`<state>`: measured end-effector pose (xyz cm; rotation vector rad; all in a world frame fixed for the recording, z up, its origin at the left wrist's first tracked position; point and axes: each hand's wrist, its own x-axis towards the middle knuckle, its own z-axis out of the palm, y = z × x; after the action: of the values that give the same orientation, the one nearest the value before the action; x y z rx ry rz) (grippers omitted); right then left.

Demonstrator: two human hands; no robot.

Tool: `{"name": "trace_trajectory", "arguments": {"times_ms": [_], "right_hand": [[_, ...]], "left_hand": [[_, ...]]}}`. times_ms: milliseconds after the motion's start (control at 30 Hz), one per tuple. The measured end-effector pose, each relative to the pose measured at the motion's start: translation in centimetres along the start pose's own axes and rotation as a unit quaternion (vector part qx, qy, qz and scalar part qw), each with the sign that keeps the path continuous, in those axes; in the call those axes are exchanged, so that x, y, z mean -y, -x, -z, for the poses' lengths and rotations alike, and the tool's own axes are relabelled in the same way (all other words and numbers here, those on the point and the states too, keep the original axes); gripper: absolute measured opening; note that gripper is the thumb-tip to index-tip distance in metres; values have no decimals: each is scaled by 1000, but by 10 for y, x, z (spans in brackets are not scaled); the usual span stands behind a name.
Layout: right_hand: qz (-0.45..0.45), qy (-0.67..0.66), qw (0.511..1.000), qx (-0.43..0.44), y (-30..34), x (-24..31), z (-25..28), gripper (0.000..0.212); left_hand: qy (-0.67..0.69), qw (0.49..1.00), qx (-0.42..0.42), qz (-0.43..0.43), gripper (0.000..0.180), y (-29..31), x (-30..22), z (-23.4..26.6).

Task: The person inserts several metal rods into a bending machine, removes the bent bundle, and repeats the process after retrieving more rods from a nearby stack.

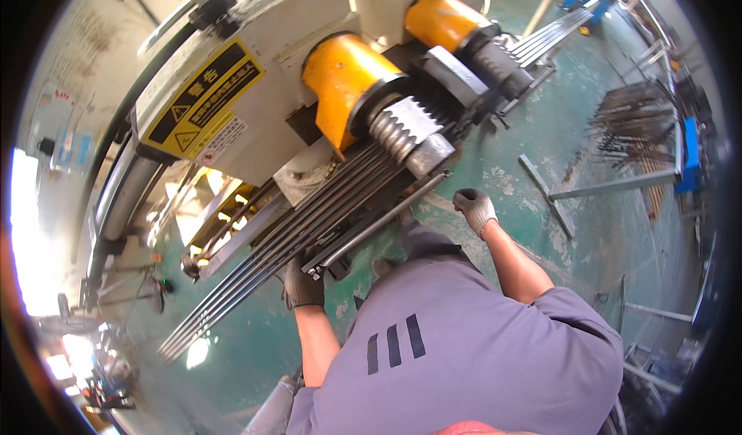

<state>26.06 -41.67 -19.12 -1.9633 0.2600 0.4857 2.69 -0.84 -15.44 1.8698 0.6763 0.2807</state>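
Note:
Several long, thin metal rods [267, 266] lie side by side across the machine front, running from lower left up toward a ribbed metal roller [403, 130]. My left hand [304, 282], in a dark, dirty glove, is up against the near side of these rods, beside the end of a metal bar [379, 222]. Its fingertips are hidden there, so its grip does not show. My right hand [474, 208], in a lighter glove with dark fingers, is raised over the floor right of the bar. Its fingers are curled in; anything inside them is hidden.
Two orange cylindrical housings [348, 87] stick out from the pale machine body, which carries a yellow-and-black warning sign [202, 99]. More rods [553, 37] extend at the far right. A metal frame [610, 188] and a pile of dark metal pieces [634, 122] are on the right.

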Motion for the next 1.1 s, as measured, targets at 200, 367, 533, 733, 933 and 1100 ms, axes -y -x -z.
{"name": "trace_trajectory", "arguments": {"times_ms": [200,367,533,733,933,1100], "right_hand": [[147,-169,969,-100,27,73,27,36],[230,-308,920,-78,17,141,20,41],[234,-350,901,-102,3,177,8,38],[197,-398,891,-94,-42,160,0,50],[165,-461,870,-57,-64,174,5,51],[124,-541,831,-33,-61,191,13,34]], "left_hand": [[416,899,41,129,39,12,-61,24],[628,775,56,38,43,9,-5,76],[568,807,-158,-28,50,32,-95,71],[611,784,-84,-68,49,49,-123,82],[434,859,-253,-95,46,34,-183,87],[318,863,-370,-128,42,29,-307,89]]}}
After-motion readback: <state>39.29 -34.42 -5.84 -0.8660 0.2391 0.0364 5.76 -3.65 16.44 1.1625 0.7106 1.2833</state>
